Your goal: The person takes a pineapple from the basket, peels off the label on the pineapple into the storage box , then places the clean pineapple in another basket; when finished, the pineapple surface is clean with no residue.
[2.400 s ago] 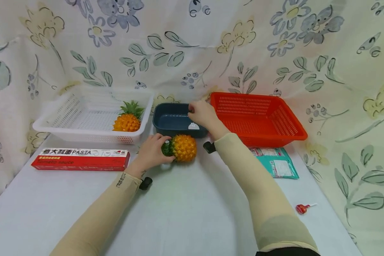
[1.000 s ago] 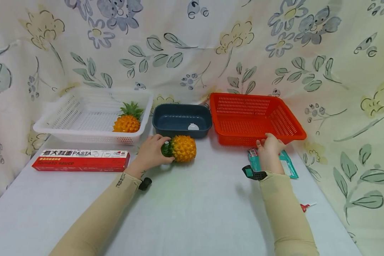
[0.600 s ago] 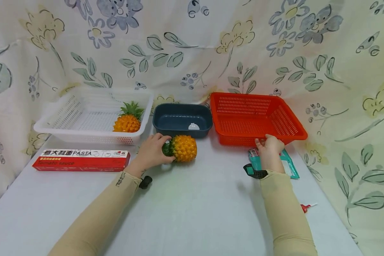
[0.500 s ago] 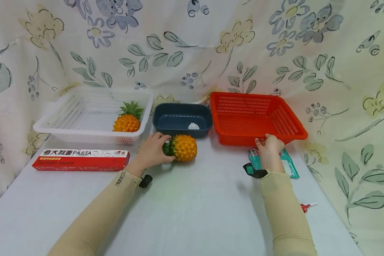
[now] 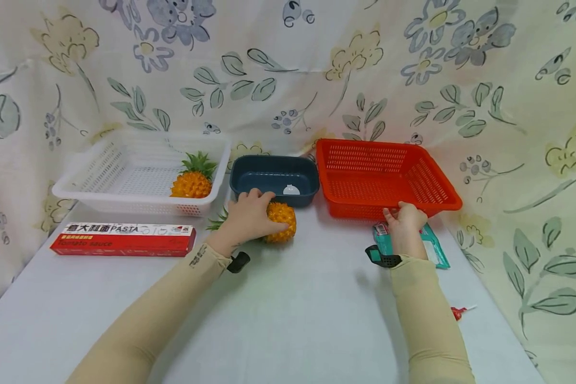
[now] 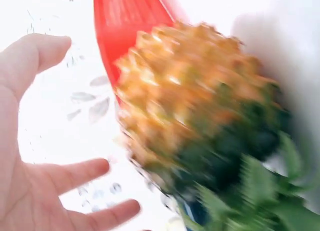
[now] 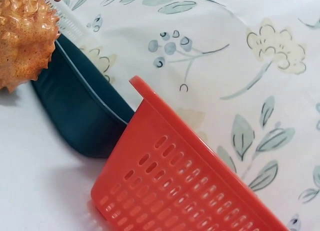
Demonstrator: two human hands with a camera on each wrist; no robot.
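Observation:
My left hand is over a toy-like pineapple lying on its side, its leafy top pointing left. In the left wrist view, the thumb and fingers are spread apart, with a gap between them and the orange fruit. My right hand grips the front rim of the red basket, thumb and fingertips at the edge; the right wrist view shows the basket wall but not that hand. Just behind the pineapple stands a dark blue bin.
On the left, a white basket holds another pineapple. A pasta box lies in front of it. Partly under my right hand is a teal packet. A red lollipop is half hidden by the right sleeve.
My left hand has let go of the pineapple's leafy end and moved right over its body. Earlier, my right hand moved from the blue bin to the red basket's rim, where it stays.

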